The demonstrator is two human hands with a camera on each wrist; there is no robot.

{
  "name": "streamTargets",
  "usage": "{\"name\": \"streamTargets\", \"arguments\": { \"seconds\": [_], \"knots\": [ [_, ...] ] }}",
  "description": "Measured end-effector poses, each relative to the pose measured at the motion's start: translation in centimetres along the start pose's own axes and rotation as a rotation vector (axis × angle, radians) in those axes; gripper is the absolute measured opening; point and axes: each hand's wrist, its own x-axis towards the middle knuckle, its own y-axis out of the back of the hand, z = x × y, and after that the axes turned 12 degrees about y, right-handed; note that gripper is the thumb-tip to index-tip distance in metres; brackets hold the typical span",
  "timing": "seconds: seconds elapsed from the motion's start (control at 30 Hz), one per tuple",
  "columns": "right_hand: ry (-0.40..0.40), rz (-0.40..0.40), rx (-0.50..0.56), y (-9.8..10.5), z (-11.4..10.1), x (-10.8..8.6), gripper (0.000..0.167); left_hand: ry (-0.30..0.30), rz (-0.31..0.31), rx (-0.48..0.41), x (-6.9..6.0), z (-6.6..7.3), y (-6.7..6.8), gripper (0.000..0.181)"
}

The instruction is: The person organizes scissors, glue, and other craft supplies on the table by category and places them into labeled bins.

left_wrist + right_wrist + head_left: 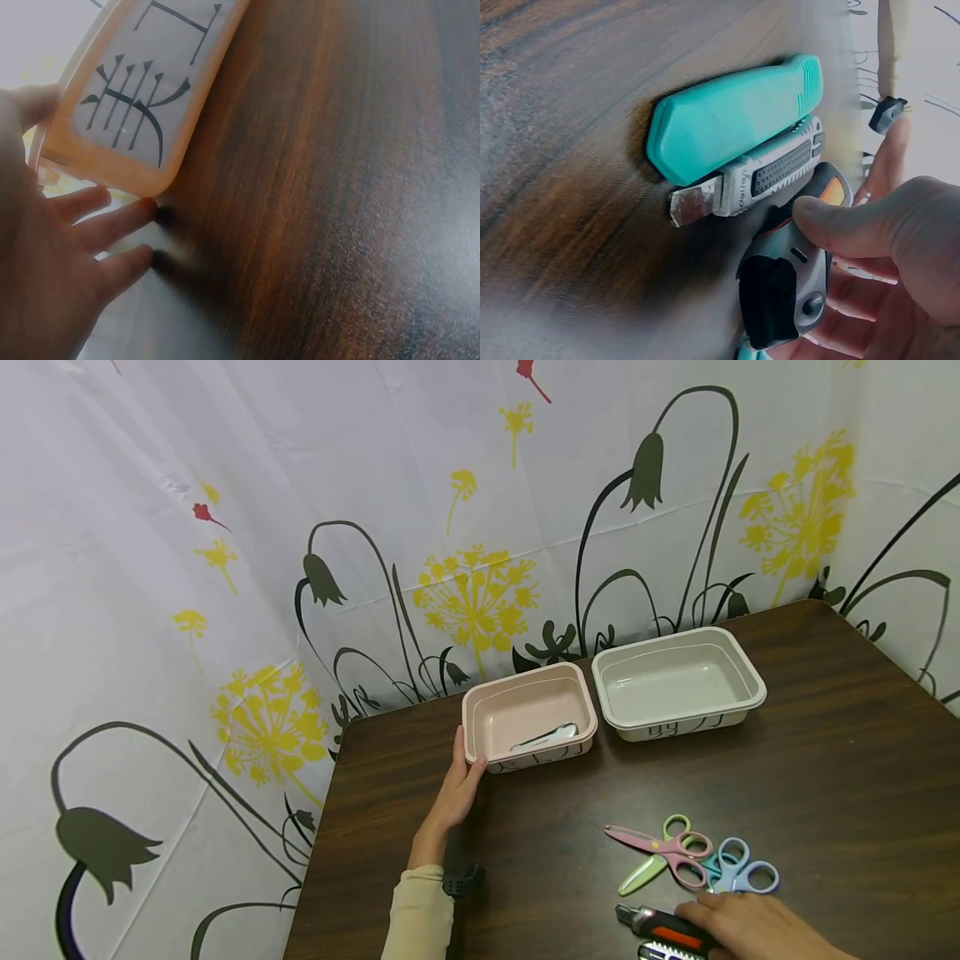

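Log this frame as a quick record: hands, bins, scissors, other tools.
left hand: touches near-left corner of pink bin
right hand: fingers grip black-and-orange tool
pink bin contents: silver-and-white item, identity unclear
white bin: right of pink bin, upright
scissors: pink scissors across green scissors; blue scissors beside them
other tools: silver utility knife, blade exposed; teal tool alongside it
surface: dark wood-grain table

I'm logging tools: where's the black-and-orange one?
In the right wrist view, the black-and-orange tool is at lower right, held in the right grip, just below the silver knife.
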Motion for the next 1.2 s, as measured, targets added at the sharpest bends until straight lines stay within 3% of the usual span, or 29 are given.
{"name": "streamTargets", "arguments": {
  "seconds": [0.13, 0.3, 0.53, 0.87, 1.2],
  "knots": [
    [0.053, 0.046, -0.083, 0.4, -0.1, 0.1, 0.034, 0.007, -0.023, -0.016, -0.6, 1.4, 0.3, 0.071],
    [0.053, 0.074, -0.135, 1.2, -0.4, 0.5, 0.038, 0.012, -0.04, -0.016, -1.7, 3.8, 0.8, 0.07],
    [0.119, 0.254, -0.286, 1.9, -1.0, 1.7, 0.041, 0.033, -0.039, -0.027, -1.9, 3.9, 0.9, 0.07],
    [0.134, 0.367, -0.337, 3.2, -1.0, 4.9, 0.041, 0.016, -0.044, -0.032, -1.9, 3.9, 0.9, 0.07],
    [0.126, 0.415, -0.367, 4.6, -0.7, 8.5, 0.041, 0.024, -0.044, -0.015, -1.8, 4.1, 0.9, 0.07]
  ]
}}
